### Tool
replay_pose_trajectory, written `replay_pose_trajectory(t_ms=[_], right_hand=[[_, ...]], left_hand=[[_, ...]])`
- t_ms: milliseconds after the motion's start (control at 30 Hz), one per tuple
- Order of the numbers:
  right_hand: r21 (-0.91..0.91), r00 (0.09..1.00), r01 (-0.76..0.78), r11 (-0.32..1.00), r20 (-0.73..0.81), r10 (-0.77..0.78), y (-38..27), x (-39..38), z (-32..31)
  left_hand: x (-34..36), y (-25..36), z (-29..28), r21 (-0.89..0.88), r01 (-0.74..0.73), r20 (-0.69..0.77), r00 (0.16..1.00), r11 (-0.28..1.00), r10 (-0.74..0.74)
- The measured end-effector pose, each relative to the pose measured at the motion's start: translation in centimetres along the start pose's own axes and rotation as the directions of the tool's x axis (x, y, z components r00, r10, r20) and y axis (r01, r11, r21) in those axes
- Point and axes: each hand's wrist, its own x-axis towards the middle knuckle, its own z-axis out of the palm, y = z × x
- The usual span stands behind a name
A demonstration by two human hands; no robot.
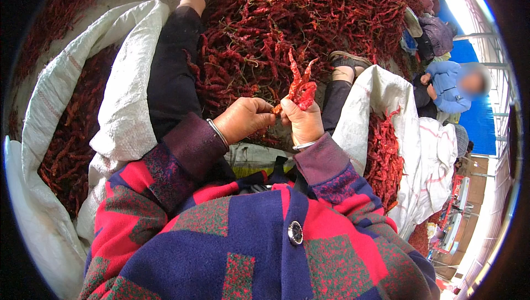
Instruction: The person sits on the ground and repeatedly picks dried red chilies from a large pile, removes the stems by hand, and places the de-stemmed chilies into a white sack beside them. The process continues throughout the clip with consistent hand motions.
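My right hand [302,120] is closed round a few dried red chillies [301,87], their wrinkled tips pointing up and away from me. To its left, my left hand [242,119] pinches a small orange-brown chilli end [276,109], thumb and forefinger together. The fingertips of both hands nearly meet there, so which chilli that end belongs to is hard to tell. Beyond the hands, between my outstretched legs, lies a big heap of dried red chillies [248,40].
At my left stands an open white woven sack [130,79] with dark red chillies inside. Another white sack [386,87] on the right holds brighter chillies [382,159]. A person in a blue top [444,82] sits farther off to the right.
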Motion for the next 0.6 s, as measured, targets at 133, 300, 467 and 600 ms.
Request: replay_pose_trajectory(t_ms=[133,300,467,600], right_hand=[[-0.007,1.0,-0.009,1.0,-0.015,0.009,0.1,-0.1,0.0],[0.279,0.973,-0.232,0.932,0.076,0.22,1.6,0.0,-0.9],[0.392,0.919,-0.394,0.831,0.173,0.354,2.2,-0.4,-1.1],[0.396,0.898,-0.439,0.806,0.23,0.375,1.9,0.1,-1.4]], left_hand=[[0.3,-0.6,0.0,0.163,-0.092,0.006,0.996,0.982,0.093],[-0.4,-0.1,0.2,0.39,-0.251,0.182,0.964,0.886,0.193],[-0.9,-0.2,0.5,0.543,-0.556,0.317,0.83,0.629,0.46],[-0.9,-0.7,1.0,0.47,-0.457,0.206,0.889,0.755,0.409]])
